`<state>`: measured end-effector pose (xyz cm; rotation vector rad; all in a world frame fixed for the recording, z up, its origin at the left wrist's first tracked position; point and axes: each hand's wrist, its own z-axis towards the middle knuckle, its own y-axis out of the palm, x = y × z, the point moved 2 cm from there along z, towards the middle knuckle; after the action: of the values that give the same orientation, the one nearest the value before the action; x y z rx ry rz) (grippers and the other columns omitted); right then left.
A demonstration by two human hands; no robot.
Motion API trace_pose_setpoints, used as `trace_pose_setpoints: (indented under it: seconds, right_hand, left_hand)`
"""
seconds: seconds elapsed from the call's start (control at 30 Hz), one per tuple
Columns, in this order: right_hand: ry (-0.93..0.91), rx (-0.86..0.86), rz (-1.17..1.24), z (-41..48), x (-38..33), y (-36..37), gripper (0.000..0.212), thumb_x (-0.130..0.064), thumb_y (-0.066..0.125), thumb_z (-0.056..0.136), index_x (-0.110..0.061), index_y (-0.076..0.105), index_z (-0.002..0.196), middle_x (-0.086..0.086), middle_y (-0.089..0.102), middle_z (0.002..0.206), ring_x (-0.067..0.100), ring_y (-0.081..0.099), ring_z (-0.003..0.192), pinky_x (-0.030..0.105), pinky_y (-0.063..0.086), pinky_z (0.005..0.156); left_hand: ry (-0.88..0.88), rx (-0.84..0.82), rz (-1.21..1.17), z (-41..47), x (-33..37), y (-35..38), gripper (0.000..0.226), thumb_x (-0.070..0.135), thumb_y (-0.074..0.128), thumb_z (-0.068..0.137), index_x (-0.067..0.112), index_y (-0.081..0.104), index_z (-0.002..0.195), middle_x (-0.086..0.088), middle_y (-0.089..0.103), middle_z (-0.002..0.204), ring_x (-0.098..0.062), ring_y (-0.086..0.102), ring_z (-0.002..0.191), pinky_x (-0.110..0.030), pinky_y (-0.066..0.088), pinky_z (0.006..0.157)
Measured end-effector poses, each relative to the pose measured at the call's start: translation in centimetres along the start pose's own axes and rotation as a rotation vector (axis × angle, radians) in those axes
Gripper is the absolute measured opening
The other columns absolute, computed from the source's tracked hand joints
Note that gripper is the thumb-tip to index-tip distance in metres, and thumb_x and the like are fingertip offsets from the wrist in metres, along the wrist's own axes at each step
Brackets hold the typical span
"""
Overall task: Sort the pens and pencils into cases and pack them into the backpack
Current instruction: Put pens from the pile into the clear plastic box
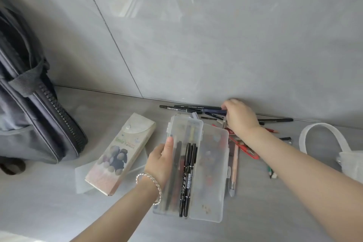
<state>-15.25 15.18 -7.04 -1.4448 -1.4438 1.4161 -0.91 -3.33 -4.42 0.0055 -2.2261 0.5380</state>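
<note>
Open clear case (213,182) at lower centre on the grey bench (59,212), with black markers (188,175) lying lengthwise in its left half. Left hand (160,162), bracelet at the wrist, gripping that half's left rim, thumb pressed on the edge. Upper right of the case, by the wall, right hand (240,118) with fingers curled down around the end of a dark pen (213,111). Loose pens and pencils (244,149) scattered just right of the case, partly under the right forearm. Printed flap case (119,153) closed, just left. Grey backpack (29,116) at far left, white strapped pouch (322,133) at the right edge
</note>
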Motion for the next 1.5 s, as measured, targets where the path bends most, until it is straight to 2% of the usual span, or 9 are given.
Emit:
trace_pose_setpoints:
  seconds: [0.2, 0.33, 0.43, 0.5, 0.93, 1.13, 1.23, 1.37, 1.5]
  right_hand:
    - [-0.102, -0.150, -0.409, 0.9, -0.1, 0.9, 0.035, 0.001, 0.047, 0.085, -0.005, 0.045, 0.119, 0.012, 0.056, 0.120, 0.029, 0.053, 0.113, 0.037, 0.045, 0.085]
    - [-0.157, -0.010, -0.231, 0.9, -1.3, 0.1, 0.033, -0.004, 0.052, 0.083, -0.001, 0.050, 0.116, 0.016, 0.058, 0.114, 0.033, 0.055, 0.106, 0.041, 0.046, 0.078]
    - [-0.242, 0.026, 0.003, 1.7, -4.5, -0.5, 0.022, -0.004, 0.048, 0.084, 0.000, 0.057, 0.103, 0.019, 0.059, 0.101, 0.036, 0.058, 0.092, 0.039, 0.042, 0.068]
    - [-0.269, -0.062, 0.078, 2.9, -6.4, 0.0, 0.011, -0.007, 0.048, 0.086, -0.004, 0.058, 0.089, 0.017, 0.059, 0.093, 0.034, 0.058, 0.087, 0.035, 0.039, 0.065]
    - [-0.187, -0.191, -0.224, 4.3, -7.8, 3.9, 0.020, 0.001, 0.054, 0.081, -0.007, 0.058, 0.098, 0.015, 0.062, 0.107, 0.034, 0.060, 0.099, 0.032, 0.045, 0.071]
    - [-0.164, 0.138, 0.132, 0.9, -6.0, -0.6, 0.017, -0.015, 0.056, 0.083, -0.010, 0.065, 0.097, 0.010, 0.061, 0.097, 0.031, 0.060, 0.089, 0.036, 0.047, 0.068]
    - [-0.476, 0.291, 0.239, -3.1, -6.2, -4.0, 0.019, -0.017, 0.058, 0.079, -0.016, 0.071, 0.092, 0.001, 0.067, 0.093, 0.023, 0.064, 0.073, 0.028, 0.050, 0.057]
    - [-0.949, 0.141, -0.031, -8.5, -7.1, -4.7, 0.019, -0.017, 0.055, 0.076, -0.025, 0.069, 0.086, -0.007, 0.065, 0.087, 0.014, 0.060, 0.062, 0.021, 0.045, 0.044]
    - [-1.169, 0.086, -0.190, -11.7, -8.1, -3.0, 0.025, -0.007, 0.049, 0.074, -0.023, 0.067, 0.079, -0.006, 0.063, 0.083, 0.014, 0.055, 0.059, 0.019, 0.032, 0.039]
  left_hand:
    - [-0.006, 0.079, -0.026, 1.2, 0.1, -1.6, 0.031, 0.042, 0.030, 0.097, 0.035, 0.049, 0.073, 0.017, 0.046, 0.072, -0.004, 0.044, 0.069, -0.009, 0.031, 0.052]
    - [-0.054, 0.111, -0.021, 2.1, -0.3, -2.9, 0.047, 0.047, 0.030, 0.095, 0.022, 0.053, 0.128, 0.001, 0.059, 0.118, -0.018, 0.048, 0.115, -0.017, 0.028, 0.089]
    - [-0.086, 0.137, -0.024, 2.4, -0.3, -3.3, 0.041, 0.045, 0.030, 0.096, 0.023, 0.061, 0.110, 0.005, 0.058, 0.097, -0.013, 0.044, 0.100, -0.008, 0.032, 0.081]
    - [-0.099, 0.147, -0.013, 2.6, -0.4, -3.4, 0.047, 0.046, 0.031, 0.095, 0.018, 0.059, 0.120, -0.003, 0.060, 0.112, -0.019, 0.047, 0.112, -0.016, 0.029, 0.089]
    - [-0.138, 0.109, 0.026, 1.8, -1.9, -4.1, 0.055, 0.050, 0.029, 0.094, 0.017, 0.047, 0.134, -0.005, 0.048, 0.138, -0.024, 0.039, 0.131, -0.029, 0.025, 0.104]
    - [-0.095, 0.099, 0.020, 0.5, -1.7, -4.0, 0.052, 0.046, 0.029, 0.096, 0.019, 0.042, 0.138, -0.004, 0.043, 0.144, -0.023, 0.033, 0.137, -0.028, 0.019, 0.111]
    - [-0.085, 0.053, -0.009, 0.3, -1.8, -3.8, 0.054, 0.048, 0.030, 0.095, 0.017, 0.044, 0.136, -0.004, 0.045, 0.142, -0.022, 0.037, 0.134, -0.030, 0.024, 0.109]
    - [-0.098, -0.068, -0.030, -0.3, -1.5, -2.7, 0.054, 0.051, 0.031, 0.094, 0.012, 0.053, 0.125, -0.004, 0.055, 0.115, -0.018, 0.046, 0.105, -0.028, 0.031, 0.093]
    - [-0.087, -0.215, -0.059, -0.7, -1.9, -1.1, 0.076, 0.078, 0.040, 0.070, 0.020, 0.061, 0.114, -0.004, 0.065, 0.114, -0.023, 0.059, 0.109, -0.043, 0.039, 0.105]
